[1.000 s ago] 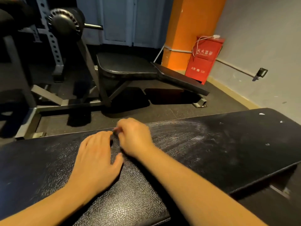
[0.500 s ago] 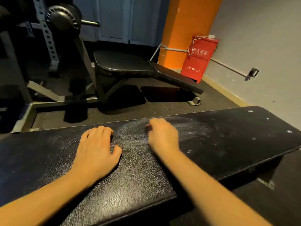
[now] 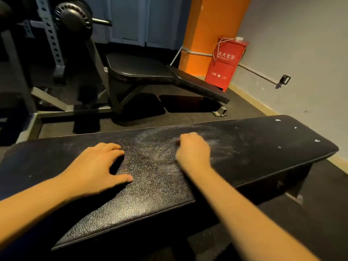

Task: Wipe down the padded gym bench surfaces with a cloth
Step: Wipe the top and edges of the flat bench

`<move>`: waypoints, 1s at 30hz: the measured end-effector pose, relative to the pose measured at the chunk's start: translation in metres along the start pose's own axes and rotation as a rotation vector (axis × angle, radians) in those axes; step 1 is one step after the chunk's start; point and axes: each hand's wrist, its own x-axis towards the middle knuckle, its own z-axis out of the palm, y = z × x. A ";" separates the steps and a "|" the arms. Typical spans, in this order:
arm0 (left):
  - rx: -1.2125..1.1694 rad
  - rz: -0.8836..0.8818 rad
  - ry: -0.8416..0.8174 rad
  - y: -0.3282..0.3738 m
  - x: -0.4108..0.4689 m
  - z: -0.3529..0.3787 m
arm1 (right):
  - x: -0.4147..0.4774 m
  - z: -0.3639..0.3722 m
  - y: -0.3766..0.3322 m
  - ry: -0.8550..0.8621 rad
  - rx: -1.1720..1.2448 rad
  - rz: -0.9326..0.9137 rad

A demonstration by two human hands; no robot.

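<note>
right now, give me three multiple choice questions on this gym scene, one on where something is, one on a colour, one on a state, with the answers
1. Where does the red box stand?
A. on a shelf
B. on the floor beside the pillar
C. on the weight rack

2. What colour is the pillar?
A. green
B. white
C. orange

3. How does the left hand lie?
A. resting palm down on the near bench
B. gripping a barbell
C. raised in the air

Answers:
1 B, the box sits at the pillar's foot, by the wall.
2 C, the pillar is plainly orange.
3 A, the hand lies on the black pad and holds nothing.
</note>
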 end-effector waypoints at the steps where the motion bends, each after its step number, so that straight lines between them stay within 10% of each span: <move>1: 0.005 -0.011 -0.028 0.002 0.001 0.000 | -0.020 -0.001 -0.027 -0.044 0.067 -0.150; 5: 0.007 -0.011 -0.021 -0.005 0.004 0.006 | -0.074 -0.006 -0.012 -0.143 0.299 -0.549; 10: 0.023 0.001 -0.026 -0.009 0.005 0.015 | 0.012 0.000 0.111 0.001 -0.014 0.211; 13: 0.044 -0.005 -0.025 -0.010 0.006 0.018 | 0.025 0.006 0.063 0.080 -0.046 0.290; 20: 0.068 -0.001 -0.031 -0.014 0.007 0.018 | -0.067 0.002 -0.047 -0.092 0.297 -0.605; 26: 0.071 0.021 -0.101 -0.013 0.008 0.009 | 0.044 0.012 0.067 0.056 0.067 0.285; 30: 0.127 0.041 -0.092 -0.010 0.011 0.007 | 0.043 0.021 -0.028 0.020 0.134 0.088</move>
